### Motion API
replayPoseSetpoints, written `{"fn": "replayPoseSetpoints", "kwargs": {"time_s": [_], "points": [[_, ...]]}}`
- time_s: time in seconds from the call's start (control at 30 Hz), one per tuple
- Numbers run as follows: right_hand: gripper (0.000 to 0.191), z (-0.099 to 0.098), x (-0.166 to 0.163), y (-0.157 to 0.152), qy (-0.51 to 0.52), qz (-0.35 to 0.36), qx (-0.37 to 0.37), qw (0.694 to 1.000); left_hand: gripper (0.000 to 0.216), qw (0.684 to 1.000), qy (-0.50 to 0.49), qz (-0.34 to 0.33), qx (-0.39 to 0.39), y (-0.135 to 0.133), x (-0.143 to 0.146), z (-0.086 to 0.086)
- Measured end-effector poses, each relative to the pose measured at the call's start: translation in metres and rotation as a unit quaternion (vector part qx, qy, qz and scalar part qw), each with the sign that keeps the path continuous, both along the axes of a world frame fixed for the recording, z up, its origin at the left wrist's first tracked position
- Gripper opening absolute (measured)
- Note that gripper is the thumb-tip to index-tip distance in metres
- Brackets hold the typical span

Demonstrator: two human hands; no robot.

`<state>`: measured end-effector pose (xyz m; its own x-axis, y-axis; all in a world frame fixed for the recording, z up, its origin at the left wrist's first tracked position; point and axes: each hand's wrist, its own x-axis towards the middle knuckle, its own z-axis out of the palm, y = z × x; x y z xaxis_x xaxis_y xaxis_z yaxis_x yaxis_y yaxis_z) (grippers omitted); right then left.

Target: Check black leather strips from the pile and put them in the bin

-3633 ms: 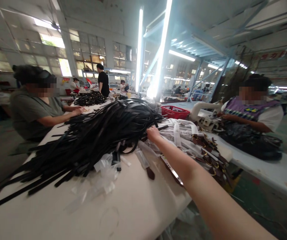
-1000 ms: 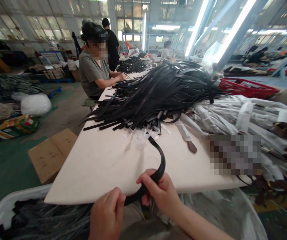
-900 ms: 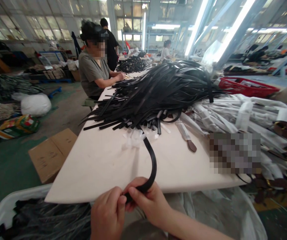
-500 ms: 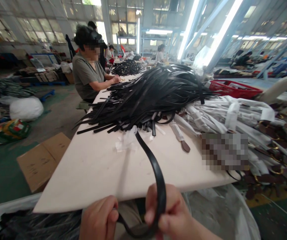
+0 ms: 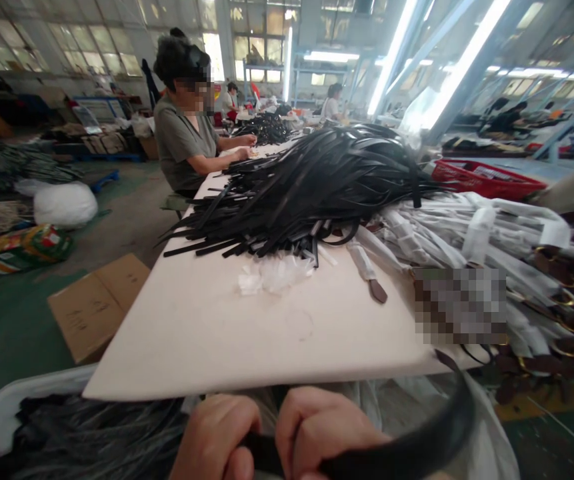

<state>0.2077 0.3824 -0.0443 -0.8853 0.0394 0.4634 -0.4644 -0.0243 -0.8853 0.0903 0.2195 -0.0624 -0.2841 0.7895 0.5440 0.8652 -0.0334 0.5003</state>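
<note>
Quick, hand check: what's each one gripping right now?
Left hand: closed, holding a black strap.
Right hand: closed on the same black strap, its free end curving up beyond this hand.

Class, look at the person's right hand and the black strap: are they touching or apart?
Touching. The head view shows the right hand gripping the black strap, which shows on both sides of the curled fingers.

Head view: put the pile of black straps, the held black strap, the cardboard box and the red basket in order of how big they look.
Largest: pile of black straps
Next, unranked: held black strap and cardboard box; the strap is nearer the camera and partly hidden
Smallest: red basket
</note>
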Motion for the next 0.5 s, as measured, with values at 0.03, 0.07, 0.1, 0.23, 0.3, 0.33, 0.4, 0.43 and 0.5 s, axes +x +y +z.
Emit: {"fn": "replayPoseSetpoints", "kwargs": {"time_s": [0.03,0.07,0.1,0.23,0.3,0.33,0.4,0.43,0.5], "points": [[0.025,0.001,-0.004,-0.002,-0.006,-0.002,-0.005,1.0,0.047,1.0,0.0,0.001,0.027,-0.001,0.001,-0.001],[0.02,0.001,-0.007,-0.002,-0.02,0.009,-0.022,1.0,0.046,0.999,-0.011,0.005,0.035,-0.003,-0.001,-0.002],[0.019,0.001,-0.01,-0.002,-0.039,0.03,-0.055,0.997,0.046,0.999,-0.033,0.014,0.021,-0.006,-0.004,-0.003],[0.018,0.002,-0.02,0.005,0.004,0.002,-0.313,0.95,0.058,0.979,-0.152,0.084,-0.103,-0.024,-0.028,-0.005],[0.026,0.004,-0.03,0.003,0.029,-0.056,-0.326,0.943,0.061,0.971,-0.172,0.116,-0.117,-0.029,-0.036,-0.001],[0.029,0.005,-0.036,-0.002,0.014,-0.064,-0.294,0.954,0.062,0.97,-0.178,0.117,-0.12,-0.03,-0.038,0.002],[0.031,0.006,-0.052,-0.015,-0.071,-0.027,-0.213,0.974,0.064,0.968,-0.196,0.099,-0.123,-0.029,-0.037,0.007],[0.031,0.006,-0.06,-0.023,-0.116,0.008,-0.185,0.976,0.065,0.968,-0.204,0.089,-0.116,-0.029,-0.036,0.009],[0.026,0.005,-0.073,-0.034,-0.171,0.091,-0.167,0.967,0.066,0.968,-0.214,0.083,-0.102,-0.034,-0.037,0.009]]}}
